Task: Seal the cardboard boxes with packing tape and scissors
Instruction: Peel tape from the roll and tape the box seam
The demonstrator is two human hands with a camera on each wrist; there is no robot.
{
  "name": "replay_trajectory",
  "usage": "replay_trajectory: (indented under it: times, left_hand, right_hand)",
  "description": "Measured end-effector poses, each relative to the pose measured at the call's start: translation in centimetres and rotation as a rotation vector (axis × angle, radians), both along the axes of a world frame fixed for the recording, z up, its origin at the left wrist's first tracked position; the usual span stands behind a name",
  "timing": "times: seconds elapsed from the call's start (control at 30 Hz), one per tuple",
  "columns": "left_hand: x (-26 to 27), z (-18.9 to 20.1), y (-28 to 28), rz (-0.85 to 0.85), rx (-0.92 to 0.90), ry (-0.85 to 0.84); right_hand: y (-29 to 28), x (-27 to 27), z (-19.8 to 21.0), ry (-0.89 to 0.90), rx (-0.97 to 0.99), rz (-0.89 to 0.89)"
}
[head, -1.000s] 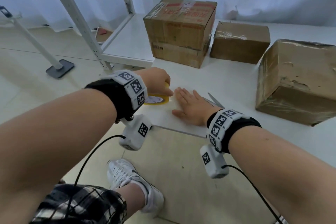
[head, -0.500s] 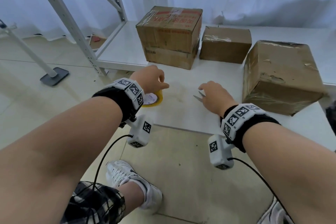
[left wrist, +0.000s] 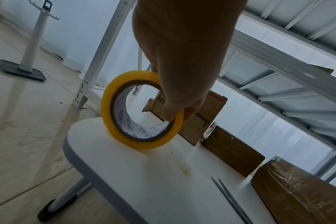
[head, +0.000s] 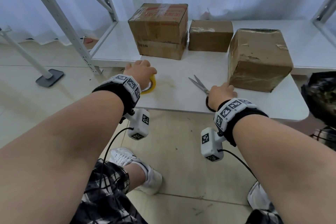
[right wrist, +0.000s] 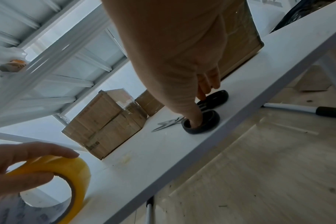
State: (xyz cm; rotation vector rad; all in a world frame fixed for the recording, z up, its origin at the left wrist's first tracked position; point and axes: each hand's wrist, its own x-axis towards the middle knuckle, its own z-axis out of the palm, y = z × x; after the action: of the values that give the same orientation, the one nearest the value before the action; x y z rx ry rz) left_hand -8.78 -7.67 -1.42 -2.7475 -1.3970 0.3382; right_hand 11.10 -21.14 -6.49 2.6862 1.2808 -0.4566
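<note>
A yellow tape roll [left wrist: 140,112] stands tilted on edge at the left corner of the white table [head: 181,96]; my left hand [head: 140,72] pinches its upper rim. The tape roll [head: 151,85] peeks out under that hand in the head view. Steel scissors [head: 199,83] with black handles [right wrist: 201,121] lie open-bladed near the table's front edge. My right hand [head: 221,93] rests on the handles, its thumb pushed into one loop and fingers at the other. Three cardboard boxes stand behind: a large printed one [head: 160,31], a small one [head: 210,35], and a tape-wrapped one [head: 258,60] at the right.
A white metal shelving rack [head: 60,16] stands behind and left of the table, with a shelf [head: 112,49] at table height. A stand with a flat grey base [head: 49,77] is on the floor at left. A dark bag [head: 320,94] sits at the table's right end.
My right hand has slid right along the table from beside the tape to the scissor handles near the wrapped box. The left hand stayed on the tape roll and tipped it up on edge.
</note>
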Motion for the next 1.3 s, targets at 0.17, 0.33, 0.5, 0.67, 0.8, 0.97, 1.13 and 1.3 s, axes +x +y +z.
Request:
replay_trajectory:
  times: [0.17, 0.33, 0.5, 0.67, 0.8, 0.97, 1.13, 1.3]
  left_hand:
    - [0.0, -0.3, 0.6, 0.0, 0.016, 0.0]
    - [0.5, -0.1, 1.3, -0.023, 0.027, 0.068]
    - [1.8, -0.1, 1.6, -0.059, 0.091, 0.174]
    - [2.1, 0.0, 2.4, -0.058, 0.065, 0.174]
    - [1.9, -0.3, 2.5, -0.056, 0.061, 0.149]
    - [1.3, -0.5, 2.3, -0.096, 0.079, 0.158]
    - [1.1, -0.7, 1.7, -0.124, 0.098, 0.17]
    - [1.0, -0.5, 2.0, -0.129, 0.083, 0.176]
  right_hand:
    - [0.1, 0.8, 0.3, 0.089, 0.047, 0.082]
    - [0.6, 0.7, 2.5, 0.389, 0.129, 0.072]
    - [1.5, -0.5, 3.4, 0.837, 0.274, 0.016]
    - [1.4, -2.0, 3.6, 1.141, 0.192, -0.114]
    - [0.5, -1.7, 2.9, 1.249, 0.221, -0.172]
    - [-0.1, -1.8, 2.6, 1.374, 0.174, -0.257]
    - [0.3, -3.0, 2.4, 1.44, 0.053, -0.264]
    - [1.4, -4.5, 1.7, 1.462, 0.053, -0.28]
